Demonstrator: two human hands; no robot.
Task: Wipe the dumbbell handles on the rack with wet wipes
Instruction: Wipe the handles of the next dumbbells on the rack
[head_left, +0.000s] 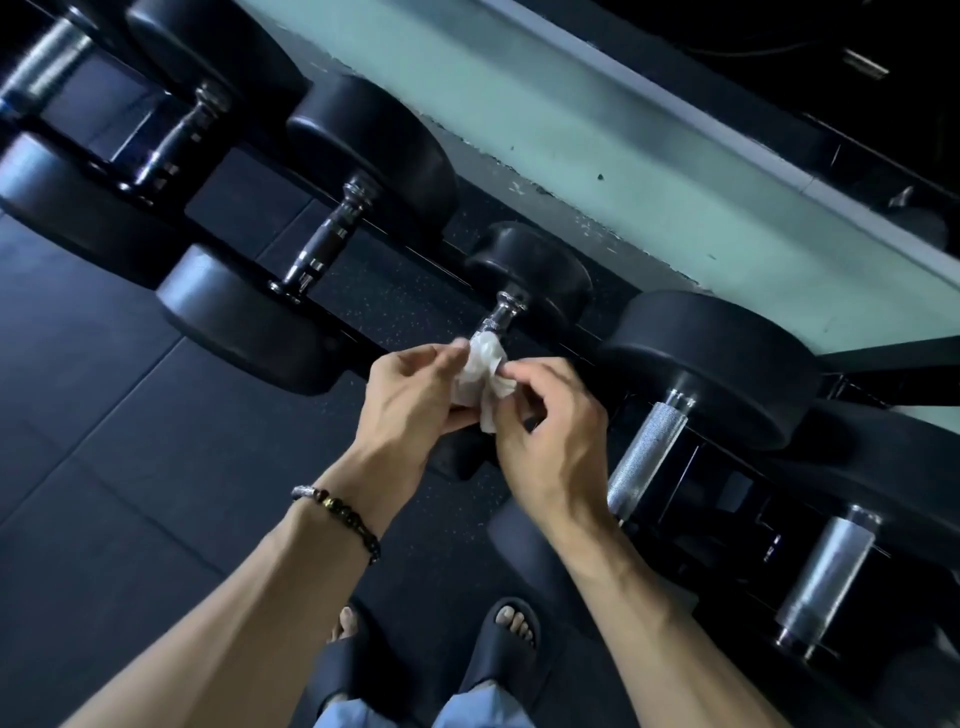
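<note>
A dark rubber gym floor (130, 415) with faint speckles runs under a black metal rack (727, 499) that stands along a pale green wall (623, 171) with chipped paint at its base. Black round-headed dumbbells with chrome handles lie in a row across the rack. At the middle of the row, a small black dumbbell (530, 270) shows only the upper end of its shiny chrome handle (496, 317); the rest is hidden behind a crumpled white wet wipe (483, 374). The left hand (410, 400), with a dark beaded bracelet (337, 512) on its wrist, pinches the wipe from the left, fingers curled around it. The right hand (550, 431) pinches the same wipe from the right with thumb and forefinger. Whether the wipe touches the handle cannot be told. Just to the right lies a larger dumbbell with a knurled silver handle (649, 457). Below, two feet in dark slide sandals (498, 654) stand on the floor.
</note>
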